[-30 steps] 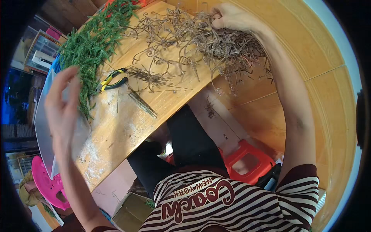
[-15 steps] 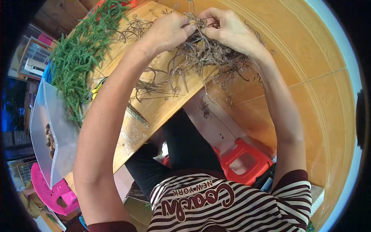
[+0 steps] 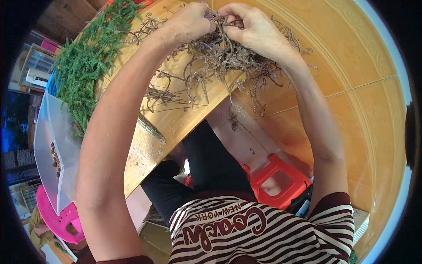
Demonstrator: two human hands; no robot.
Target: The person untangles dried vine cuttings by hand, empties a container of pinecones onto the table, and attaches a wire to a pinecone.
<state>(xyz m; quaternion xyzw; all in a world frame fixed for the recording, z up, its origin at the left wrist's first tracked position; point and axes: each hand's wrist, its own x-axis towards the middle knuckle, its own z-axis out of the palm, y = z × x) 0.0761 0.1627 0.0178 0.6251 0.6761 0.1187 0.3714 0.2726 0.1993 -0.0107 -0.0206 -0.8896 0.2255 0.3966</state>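
A tangled bunch of dried brown twigs hangs over the far corner of the wooden table. At its upper end, my left hand is closed with the fingertips pressed into the stems. My right hand pinches the same bunch with thumb and curled fingers, just right of the left. Exactly which stems each holds is hidden. Loose dry stalks lie on the table below my left hand, and a small bundle of thin sticks rests closer to me.
Green artificial fir branches cover the table's left side. Beside them stands a translucent plastic bin with brown bits inside. A pink stool is at lower left, a red stool right of my legs. The wooden table has pale dust on it.
Both hands have moved slightly up and left with the twig bunch, staying close together. A yellow-handled tool seen earlier beside my left forearm is now hidden.
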